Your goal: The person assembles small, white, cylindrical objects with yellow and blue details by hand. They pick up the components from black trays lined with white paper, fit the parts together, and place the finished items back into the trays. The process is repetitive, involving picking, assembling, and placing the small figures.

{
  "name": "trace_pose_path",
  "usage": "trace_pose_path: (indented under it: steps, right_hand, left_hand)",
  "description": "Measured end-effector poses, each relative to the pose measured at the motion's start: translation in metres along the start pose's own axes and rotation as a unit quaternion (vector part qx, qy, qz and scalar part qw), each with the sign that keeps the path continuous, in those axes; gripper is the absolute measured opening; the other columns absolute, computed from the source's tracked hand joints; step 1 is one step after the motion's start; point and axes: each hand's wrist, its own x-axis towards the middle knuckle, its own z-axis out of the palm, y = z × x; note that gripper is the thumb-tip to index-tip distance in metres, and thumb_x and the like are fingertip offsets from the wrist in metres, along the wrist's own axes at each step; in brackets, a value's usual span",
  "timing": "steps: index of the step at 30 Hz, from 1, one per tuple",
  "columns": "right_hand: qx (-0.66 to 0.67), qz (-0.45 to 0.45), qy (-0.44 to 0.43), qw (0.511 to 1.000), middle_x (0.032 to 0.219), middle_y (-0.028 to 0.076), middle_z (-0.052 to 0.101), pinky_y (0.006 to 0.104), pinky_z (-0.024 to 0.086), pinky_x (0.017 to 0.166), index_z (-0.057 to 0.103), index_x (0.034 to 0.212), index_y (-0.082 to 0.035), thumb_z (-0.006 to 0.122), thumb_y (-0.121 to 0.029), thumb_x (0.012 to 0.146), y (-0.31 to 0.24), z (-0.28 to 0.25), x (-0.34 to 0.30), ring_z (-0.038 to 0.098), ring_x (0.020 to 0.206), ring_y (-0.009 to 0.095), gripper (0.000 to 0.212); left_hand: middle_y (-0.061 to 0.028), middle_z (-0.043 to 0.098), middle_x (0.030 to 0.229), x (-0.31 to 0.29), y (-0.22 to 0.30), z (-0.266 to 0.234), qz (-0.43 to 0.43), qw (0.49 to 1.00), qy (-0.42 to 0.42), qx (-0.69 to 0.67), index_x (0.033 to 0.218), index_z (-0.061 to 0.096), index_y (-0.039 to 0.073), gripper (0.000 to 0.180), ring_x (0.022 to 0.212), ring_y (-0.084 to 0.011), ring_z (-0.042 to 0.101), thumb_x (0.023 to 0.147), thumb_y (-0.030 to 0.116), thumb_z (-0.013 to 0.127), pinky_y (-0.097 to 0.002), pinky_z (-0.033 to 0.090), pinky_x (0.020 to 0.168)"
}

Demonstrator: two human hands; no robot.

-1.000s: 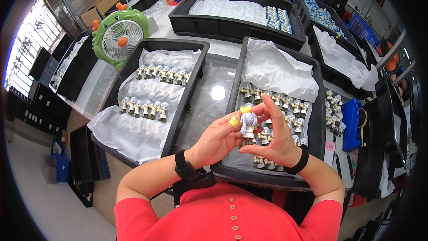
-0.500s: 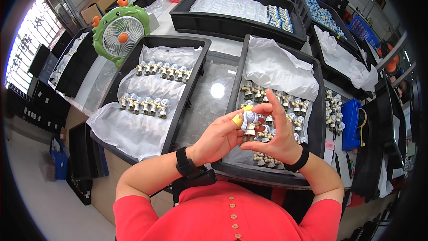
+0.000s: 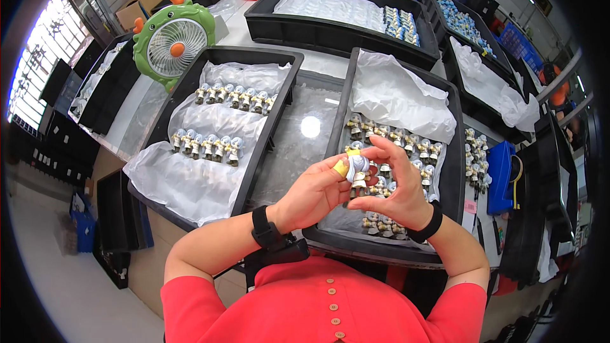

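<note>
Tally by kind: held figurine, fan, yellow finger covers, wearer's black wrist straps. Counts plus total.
Held figurine: 1
Green fan: 1
Yellow finger covers: 2
Black wrist straps: 2
Total: 6

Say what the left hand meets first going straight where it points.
Probably the bare, cupped right hand, beyond the small lilac-haired, white-clad figurine in the left hand; depth is unclear.
</note>
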Motion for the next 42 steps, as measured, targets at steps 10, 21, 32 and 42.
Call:
trace_pose_path:
  steps: [10,21,32,42]
  right_hand:
    - [-0.035,-0.021,0.007,0.999,0.112,0.011,0.059,0.0323,0.047,0.089,0.051,0.121,-0.005,0.09,-0.023,0.057,-0.001,-0.001,0.004,0.06,0.1,0.022,0.077]
    - [-0.066,-0.065,0.029,0.995,0.087,0.007,0.058,0.0308,0.05,0.07,0.057,0.104,-0.006,0.084,-0.012,0.065,-0.005,0.006,0.0,0.059,0.078,0.02,0.048]
    - [0.314,0.21,0.07,0.923,0.102,0.009,0.06,0.0255,0.052,0.082,0.047,0.115,-0.002,0.061,-0.005,0.089,0.006,0.007,-0.001,0.062,0.091,0.012,0.03]
    - [0.404,0.273,0.029,0.873,0.107,0.012,0.061,0.0281,0.053,0.084,0.044,0.119,-0.003,0.053,-0.004,0.093,0.007,0.007,-0.002,0.065,0.094,0.019,0.028]
  left_hand:
    - [-0.009,0.051,0.126,0.0,-0.001,-0.003,0.023,1.0,0.016,-0.004,0.135,0.036,0.006,0.04,0.115,-0.0239,0.055,0.1,0.024,0.043,-0.0346,0.049,0.092]
    - [-0.0103,0.05,0.127,-0.004,-0.002,-0.002,0.058,0.996,0.065,-0.02,0.125,0.039,0.007,0.031,0.114,-0.0243,0.054,0.099,0.022,0.046,-0.0378,0.045,0.095]
    - [-0.0039,0.055,0.115,-0.002,0.006,-0.004,0.1,0.979,0.133,0.115,0.118,0.046,0.011,0.024,0.1,-0.0146,0.058,0.095,0.012,0.052,-0.0277,0.048,0.085]
    - [-0.0019,0.054,0.111,-0.001,0.005,-0.005,0.112,0.966,0.143,0.182,0.115,0.046,0.009,0.029,0.093,-0.0088,0.057,0.09,0.011,0.06,-0.0234,0.046,0.076]
